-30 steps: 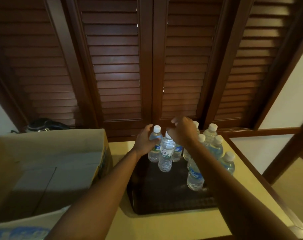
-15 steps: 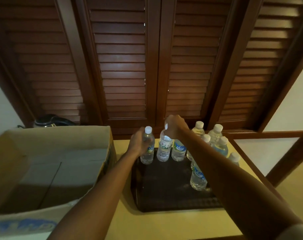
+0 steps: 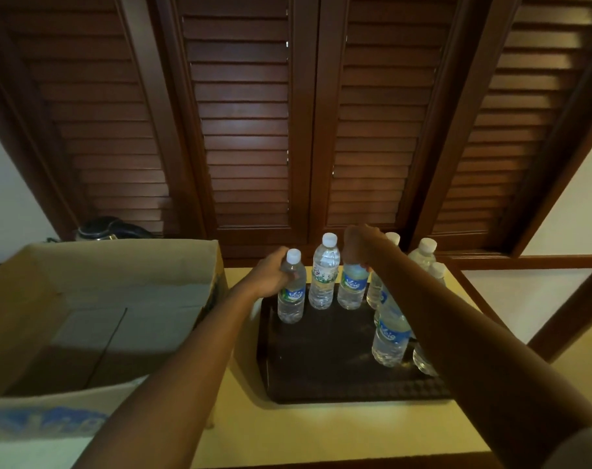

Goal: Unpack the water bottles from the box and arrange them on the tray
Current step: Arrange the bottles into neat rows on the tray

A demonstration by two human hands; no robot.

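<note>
Head view: dark tray [image 3: 321, 384], rectangular with a raised rim and a pebbled, woven-looking surface, sits on a pale yellow tabletop [image 3: 321, 431]; bare tabletop strip runs along the tray's 6 o'clock edge, and a narrower one at 9 o'clock between tray and cardboard box [image 3: 95, 279]. Tray centre and its 6 to 8 o'clock part are bare. Box stands at 9 o'clock of the tray, flaps up, plain brown card inside, blue print on the near outer wall; only its folded bottom flaps show inside, no bottles visible. Clear plastic water bottles, white caps, blue-green labels, stand upright along the tray's 12 o'clock edge and 3 o'clock side. Left hand [image 3: 271, 275] has fingers curled round the shoulder of the left-end bottle [image 3: 291, 296], which stands at the tray's 11 o'clock corner. Just beside it at 3 o'clock is a free taller bottle [image 3: 324, 275]. Right hand [image 3: 359, 245] grips the top of the next bottle [image 3: 352, 289] from above, cap hidden under the fingers. Near bottle [image 3: 389, 340] stands at the tray's 4 o'clock, partly behind the right forearm; more bottles behind the arm, count unclear. Dark wooden louvred shutters [image 3: 247, 130] fill the back wall at 12 o'clock. A dark rounded object [image 3: 108, 226] sits behind the box, can't identify.
</note>
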